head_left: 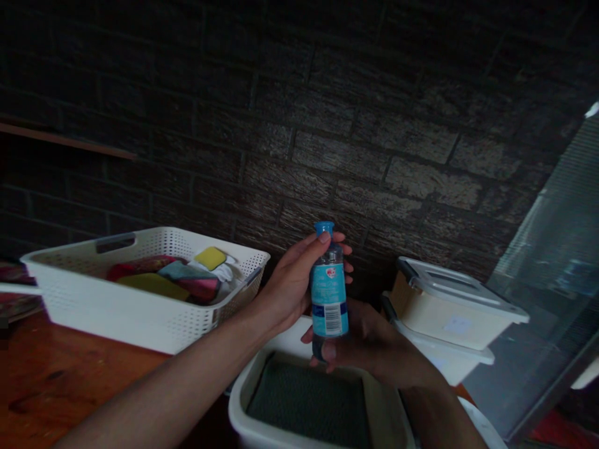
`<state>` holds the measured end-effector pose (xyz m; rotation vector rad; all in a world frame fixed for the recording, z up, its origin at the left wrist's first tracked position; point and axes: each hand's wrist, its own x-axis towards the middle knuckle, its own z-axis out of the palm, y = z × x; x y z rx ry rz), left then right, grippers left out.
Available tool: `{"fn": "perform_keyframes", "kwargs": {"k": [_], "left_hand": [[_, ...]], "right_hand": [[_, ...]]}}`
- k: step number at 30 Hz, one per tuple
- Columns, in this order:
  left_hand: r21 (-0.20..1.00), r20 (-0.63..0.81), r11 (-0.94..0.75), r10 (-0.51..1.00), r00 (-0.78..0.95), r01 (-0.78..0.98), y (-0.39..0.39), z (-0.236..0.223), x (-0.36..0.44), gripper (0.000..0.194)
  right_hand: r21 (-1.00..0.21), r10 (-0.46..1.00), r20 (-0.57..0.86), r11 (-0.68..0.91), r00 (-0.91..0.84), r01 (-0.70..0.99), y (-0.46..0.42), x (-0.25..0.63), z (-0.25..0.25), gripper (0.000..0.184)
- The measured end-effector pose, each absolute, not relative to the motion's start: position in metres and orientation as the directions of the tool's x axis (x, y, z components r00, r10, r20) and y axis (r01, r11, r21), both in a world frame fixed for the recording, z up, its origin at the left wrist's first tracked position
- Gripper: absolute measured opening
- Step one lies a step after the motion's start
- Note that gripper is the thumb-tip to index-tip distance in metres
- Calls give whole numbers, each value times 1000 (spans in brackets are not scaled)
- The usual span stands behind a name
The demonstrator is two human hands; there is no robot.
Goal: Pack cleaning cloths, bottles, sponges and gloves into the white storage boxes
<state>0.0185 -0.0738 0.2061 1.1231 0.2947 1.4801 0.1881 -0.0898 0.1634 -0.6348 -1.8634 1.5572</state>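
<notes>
"What are you holding?"

"A bottle (329,299) with a blue cap (324,227) and a blue label. I have it nearly upright, in the air above the far part of a white tub (238,411)."

"And your hands?"

"My left hand (296,271) is wrapped round the upper part, thumb on the neck just under the cap. My right hand (362,340) is clasped on the base, thumb across the front (the barcode faces me, but the small print is too blurred to read)."

"What's in the tub?"

"A dark green textured piece (309,399), close to the left wall. Cloth or mat, I can't tell."

"And to the left?"

"A white basket (121,318) on the wooden worktop (70,374). Coloured cloths (154,287) lie heaped inside, with a yellow sponge (210,257) on top, toward the basket's right end."

"The other side?"

"Two lidded boxes (449,312), stacked one on the other, past the tub's right edge. Behind everything stands a dark brick wall (299,125)."
</notes>
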Motion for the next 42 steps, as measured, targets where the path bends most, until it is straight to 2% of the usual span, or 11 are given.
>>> {"fn": "perform_keyframes", "kwargs": {"k": [5, 9, 15, 20, 27, 29, 32, 34, 36, 38, 42], "left_hand": [[732, 506, -384, 859, 71, -563, -68, 200, 22, 39], [742, 494, -345, 861, 120, -575, -69, 198, 22, 39], [740, 460, -295, 877, 136, -604, -75, 203, 21, 37], [725, 446, -247, 880, 164, -643, -75, 206, 19, 33], [735, 443, -226, 874, 199, -639, -74, 208, 14, 30], [736, 438, -203, 870, 226, -646, -75, 209, 13, 31], [741, 450, -159, 839, 306, -653, -77, 210, 11, 31], [739, 476, -169, 815, 329, -652, -78, 209, 10, 31], [737, 502, -208, 805, 315, -643, -79, 209, 9, 33], [733, 522, -251, 804, 287, -632, -80, 209, 10, 34], [734, 525, -302, 820, 227, -608, -81, 209, 12, 35]], "right_hand": [[-934, 748, 283, 356, -600, 2, -93, 181, 164, 52], [-925, 750, 281, 378, -599, 39, -93, 184, 164, 53], [-978, 690, 137, 208, -710, 13, -89, 190, 159, 50], [-971, 711, 181, 237, -679, -10, -90, 189, 159, 35], [-979, 696, 164, 201, -699, -30, -87, 191, 164, 34], [-987, 635, 158, 127, -756, -100, -85, 190, 161, 35], [-965, 518, 172, -81, -838, -249, -83, 190, 157, 39], [-922, 432, 188, -232, -882, -310, -82, 190, 155, 50], [-889, 385, 206, -311, -900, -336, -80, 191, 155, 61], [-889, 391, 214, -302, -895, -344, -80, 192, 157, 63], [-925, 444, 224, -184, -867, -333, -81, 196, 160, 55]]}}
